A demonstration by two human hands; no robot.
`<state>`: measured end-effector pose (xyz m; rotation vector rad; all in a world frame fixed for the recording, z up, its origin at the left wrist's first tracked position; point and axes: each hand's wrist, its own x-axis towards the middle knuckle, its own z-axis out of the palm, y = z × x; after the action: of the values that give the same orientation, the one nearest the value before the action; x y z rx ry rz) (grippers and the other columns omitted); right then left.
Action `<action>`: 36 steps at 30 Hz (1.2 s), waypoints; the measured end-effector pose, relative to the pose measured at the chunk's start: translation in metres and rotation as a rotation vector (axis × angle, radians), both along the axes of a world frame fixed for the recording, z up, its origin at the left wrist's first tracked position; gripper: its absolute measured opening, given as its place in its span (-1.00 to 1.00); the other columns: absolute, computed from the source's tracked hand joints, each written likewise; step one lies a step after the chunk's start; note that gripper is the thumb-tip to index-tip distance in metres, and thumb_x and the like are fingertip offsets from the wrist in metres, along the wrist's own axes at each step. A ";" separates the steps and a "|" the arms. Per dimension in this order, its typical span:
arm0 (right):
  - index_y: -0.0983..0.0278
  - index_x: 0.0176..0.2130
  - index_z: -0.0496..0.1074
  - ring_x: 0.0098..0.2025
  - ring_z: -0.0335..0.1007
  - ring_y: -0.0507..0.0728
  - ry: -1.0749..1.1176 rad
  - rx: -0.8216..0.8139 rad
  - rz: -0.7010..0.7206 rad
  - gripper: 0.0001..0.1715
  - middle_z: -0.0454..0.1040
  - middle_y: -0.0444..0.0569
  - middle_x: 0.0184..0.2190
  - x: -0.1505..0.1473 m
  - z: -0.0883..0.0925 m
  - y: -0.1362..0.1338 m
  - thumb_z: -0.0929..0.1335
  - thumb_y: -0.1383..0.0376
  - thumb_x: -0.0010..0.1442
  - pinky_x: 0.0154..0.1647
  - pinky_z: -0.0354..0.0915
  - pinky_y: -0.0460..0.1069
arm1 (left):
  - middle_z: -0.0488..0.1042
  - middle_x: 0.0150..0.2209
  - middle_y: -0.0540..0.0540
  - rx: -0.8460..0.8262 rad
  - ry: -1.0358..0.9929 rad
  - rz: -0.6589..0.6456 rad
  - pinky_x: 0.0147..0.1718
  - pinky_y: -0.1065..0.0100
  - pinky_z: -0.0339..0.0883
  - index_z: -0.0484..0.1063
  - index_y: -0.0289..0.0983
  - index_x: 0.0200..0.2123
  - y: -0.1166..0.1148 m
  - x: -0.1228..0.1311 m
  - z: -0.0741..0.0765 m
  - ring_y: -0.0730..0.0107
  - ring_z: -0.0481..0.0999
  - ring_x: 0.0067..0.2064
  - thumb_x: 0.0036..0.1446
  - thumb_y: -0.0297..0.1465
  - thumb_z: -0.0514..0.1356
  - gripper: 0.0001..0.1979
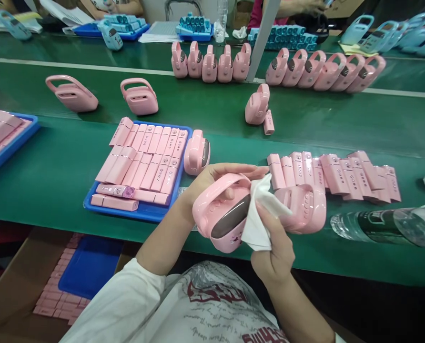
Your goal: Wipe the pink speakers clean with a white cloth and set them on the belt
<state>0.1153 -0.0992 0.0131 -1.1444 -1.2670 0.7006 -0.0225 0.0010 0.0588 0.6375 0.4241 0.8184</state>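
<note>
My left hand (pixel 212 177) is wrapped round the back of a pink handled speaker (pixel 223 238) with a dark oval front panel, holding it tilted above the table's near edge. Pinched in my right hand (pixel 275 250) is a white cloth (pixel 257 228), pressed against the speaker's side by the dark panel. Just behind the cloth, a second pink speaker (pixel 314 209) lies on the table, partly hidden by my right hand. Another pink speaker (pixel 195 155) stands beyond my left wrist, against the blue tray (pixel 87 202) of pink stick-shaped pieces (pixel 151 166).
Loose pink sticks (pixel 341 176) lie at right, behind a plastic bottle (pixel 380 226). Pink speakers line the back (pixel 225 64), near a metal post (pixel 264 40). A box (pixel 5 305) of sticks sits below left. Co-workers' arms (pixel 126 8) show across the green table (pixel 62 138).
</note>
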 end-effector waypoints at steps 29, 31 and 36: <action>0.08 0.28 0.15 0.38 -0.07 0.21 0.675 -0.080 -0.115 -0.38 0.01 -0.11 0.36 -0.038 -0.017 0.005 0.26 0.20 0.26 0.33 0.05 0.24 | 0.57 -0.24 -0.18 -0.323 -0.014 0.238 0.03 -0.07 0.24 0.43 -0.23 -0.47 0.022 0.019 -0.022 -0.14 0.49 -0.01 -0.29 0.14 0.32 -0.44; 0.10 0.27 0.18 0.35 0.01 0.23 0.741 -0.133 -0.088 -0.39 0.06 -0.05 0.34 -0.037 -0.014 0.006 0.26 0.17 0.26 0.28 0.14 0.25 | 0.58 -0.24 -0.19 -0.334 0.054 0.170 0.07 -0.07 0.22 0.45 -0.23 -0.46 0.020 0.020 -0.016 -0.18 0.44 0.06 -0.27 0.17 0.28 -0.43; 0.12 0.20 0.29 0.31 0.11 0.24 0.826 -0.171 -0.034 -0.45 0.20 -0.01 0.27 -0.033 -0.007 0.000 0.31 0.13 0.24 0.23 0.21 0.25 | 0.56 -0.17 -0.21 -0.258 0.105 0.123 0.16 -0.09 0.10 0.48 -0.26 -0.37 0.011 0.022 -0.008 -0.23 0.29 0.21 -0.14 0.18 0.21 -0.41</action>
<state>0.0820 -0.0988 0.0060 -0.8545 -0.4933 1.1208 -0.0006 0.0117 0.0509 0.4188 0.6582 0.8319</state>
